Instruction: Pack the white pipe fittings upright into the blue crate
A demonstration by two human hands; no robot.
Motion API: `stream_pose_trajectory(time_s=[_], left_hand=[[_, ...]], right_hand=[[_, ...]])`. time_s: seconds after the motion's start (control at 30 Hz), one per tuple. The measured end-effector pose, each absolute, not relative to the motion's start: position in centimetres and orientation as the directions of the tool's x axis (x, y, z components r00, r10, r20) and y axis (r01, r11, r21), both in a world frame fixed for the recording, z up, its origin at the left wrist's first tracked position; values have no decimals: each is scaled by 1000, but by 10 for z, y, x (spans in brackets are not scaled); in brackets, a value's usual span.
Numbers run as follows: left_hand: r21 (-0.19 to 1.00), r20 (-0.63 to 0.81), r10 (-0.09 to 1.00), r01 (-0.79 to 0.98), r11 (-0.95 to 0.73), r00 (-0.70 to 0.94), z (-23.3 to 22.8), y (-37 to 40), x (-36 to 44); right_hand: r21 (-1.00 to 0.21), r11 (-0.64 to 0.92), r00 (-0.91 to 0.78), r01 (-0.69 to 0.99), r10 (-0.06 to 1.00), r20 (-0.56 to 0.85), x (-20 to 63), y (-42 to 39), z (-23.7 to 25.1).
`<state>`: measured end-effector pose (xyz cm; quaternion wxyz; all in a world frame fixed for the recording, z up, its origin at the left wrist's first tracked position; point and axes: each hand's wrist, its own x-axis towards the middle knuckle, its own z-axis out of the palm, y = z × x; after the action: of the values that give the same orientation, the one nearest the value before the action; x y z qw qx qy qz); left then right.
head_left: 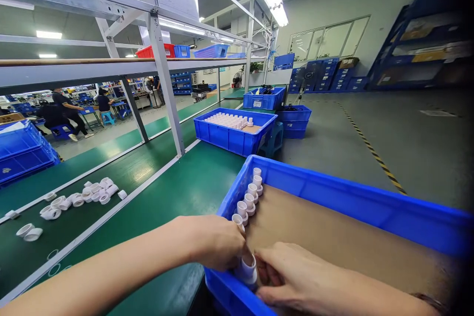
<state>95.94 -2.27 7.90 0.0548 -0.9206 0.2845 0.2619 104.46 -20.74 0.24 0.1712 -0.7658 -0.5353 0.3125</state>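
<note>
White plastic pipe fittings (249,202) stand upright in a row along the left wall of the blue crate (355,182) in front of me. My left hand (222,242) reaches over that wall, its fingers closed on the nearest white pipe fitting (247,272); some fingertips are hidden behind it. From the right, my right hand (292,271) comes in low over the brown crate liner (314,222). Its fingers are curled, with thumb and fingertips against the same fitting's right side. Part of the row lies behind my left hand.
Loose white fittings (96,191) lie on the green bench (200,173) at left, with thin rings (54,269) nearer me. Another blue crate (229,140) of upright white fittings stands beyond. A metal frame post (168,89) rises from the bench. People (66,108) are in the background.
</note>
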Motion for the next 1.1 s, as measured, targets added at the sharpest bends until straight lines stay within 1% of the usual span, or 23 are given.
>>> stream_pose_trajectory(time_s=[0.07,0.13,0.23,0.3,0.33,0.47,0.5,0.6,0.7,0.77,0.93,1.1], left_hand=[[-3,-551,-443,-532,-847,708,84,-27,959],[-59,-590,-398,-529,-847,702,87,-31,959],[-91,-586,-392,-539,-838,709,86,-35,958],[-106,-550,-396,-532,-840,735,84,-36,957],[-111,-536,-392,-523,-845,748,83,-37,956],[-99,-518,-375,-489,-867,769,82,-36,956],[-89,-517,-379,-488,-868,767,81,-35,957],[-77,-483,-393,-485,-871,783,76,-30,960],[-71,-413,-450,-520,-851,792,69,-24,962],[-71,-373,-467,-527,-847,802,66,-21,962],[-52,-312,-464,-502,-863,829,65,-19,960],[-112,-290,-505,-553,-825,813,63,-17,961]], right_hand=[[-596,-275,213,755,961,-174,1041,-201,-11],[-549,-261,215,794,965,-148,1038,-194,-19],[-397,-384,323,834,922,-213,1034,-188,-22],[-314,-450,402,836,892,-207,1033,-188,-20],[-309,-464,426,830,886,-185,1034,-188,-20],[-423,-413,426,806,902,-70,1042,-191,-15],[-431,-406,424,806,904,-57,1043,-191,-14],[-419,-404,419,813,906,-60,1046,-190,-12],[-395,-396,400,829,913,-76,1046,-188,-13],[-346,-413,404,842,909,-101,1047,-188,-15],[-219,-459,430,861,887,-168,1050,-190,-20],[-79,-510,483,857,846,-224,1063,-195,-20]])
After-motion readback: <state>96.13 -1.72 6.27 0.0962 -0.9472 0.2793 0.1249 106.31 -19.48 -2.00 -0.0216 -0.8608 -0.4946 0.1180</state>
